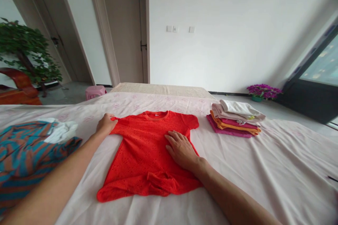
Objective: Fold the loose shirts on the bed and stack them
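A red short-sleeved T-shirt (pixel 142 151) with small eyelet holes lies spread on the pale bedsheet (pixel 232 182), its neckline pointing away from me. Its lower hem is bunched and partly turned up in the middle. My left hand (pixel 105 123) pinches the end of the left-side sleeve. My right hand (pixel 182 149) rests flat on the shirt's right side, fingers stretched out and slightly apart.
At the right stands a stack of folded clothes (pixel 235 121), white on top. A heap of striped clothing (pixel 34 158) lies at the left. Beyond the bed are a pink stool (pixel 95 91) and a purple flower pot (pixel 260 93).
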Demonstrator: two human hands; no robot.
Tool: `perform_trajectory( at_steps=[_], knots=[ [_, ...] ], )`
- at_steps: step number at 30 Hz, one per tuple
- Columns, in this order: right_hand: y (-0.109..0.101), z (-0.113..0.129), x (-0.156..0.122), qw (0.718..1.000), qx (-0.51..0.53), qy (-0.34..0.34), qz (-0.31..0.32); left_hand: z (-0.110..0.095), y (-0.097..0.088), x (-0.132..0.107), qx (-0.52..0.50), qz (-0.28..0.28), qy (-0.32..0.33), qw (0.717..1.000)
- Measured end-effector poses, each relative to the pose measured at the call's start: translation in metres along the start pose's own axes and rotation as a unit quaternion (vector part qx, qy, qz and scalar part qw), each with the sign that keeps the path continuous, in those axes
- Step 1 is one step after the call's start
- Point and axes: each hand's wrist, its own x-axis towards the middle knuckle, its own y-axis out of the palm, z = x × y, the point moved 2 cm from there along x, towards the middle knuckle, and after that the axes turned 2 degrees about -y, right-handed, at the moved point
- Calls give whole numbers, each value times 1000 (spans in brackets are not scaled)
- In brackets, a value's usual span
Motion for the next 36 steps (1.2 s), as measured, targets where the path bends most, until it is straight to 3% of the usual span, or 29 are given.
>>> perform_trajectory(
  at_steps=[3, 5, 7, 9, 11, 14, 17, 21, 24, 28, 31, 33, 36],
  knots=[
    [0, 1, 0, 1000, -3, -1, 0, 1, -2, -13, 67, 5, 4, 998],
    [0, 1, 0, 1000, -6, -3, -1, -8, -4, -26, 139, -24, 67, 988],
    [0, 1, 0, 1000, -9, -5, -4, -24, -1, -40, 204, -42, 171, 963],
    [0, 2, 0, 1000, -11, -7, -6, -42, 7, -54, 215, -12, 257, 942],
    [0, 2, 0, 1000, -10, -7, -4, -57, 21, -65, 189, 49, 299, 934],
    [0, 1, -1, 1000, -11, -5, 0, -67, 46, -73, 162, 106, 327, 925],
    [1, -1, -2, 1000, -18, -4, 4, -62, 65, -70, 148, 121, 338, 922],
    [5, -7, -4, 1000, -27, 6, 7, -49, 68, -61, 101, 121, 344, 926],
    [7, -10, -3, 999, -34, 9, 11, -44, 50, -64, 82, 97, 345, 930],
    [8, -9, -3, 999, -44, 12, 13, -38, 0, -97, 19, 71, 381, 922],
    [9, -10, -2, 999, -51, 12, 14, -27, -39, -135, 6, 172, 399, 901],
    [10, -11, -2, 998, -54, 12, 16, -18, -59, -161, 41, 243, 422, 872],
    [10, -12, -2, 998, -50, 12, 25, -6, -76, -192, 109, 270, 450, 844]
  ],
)
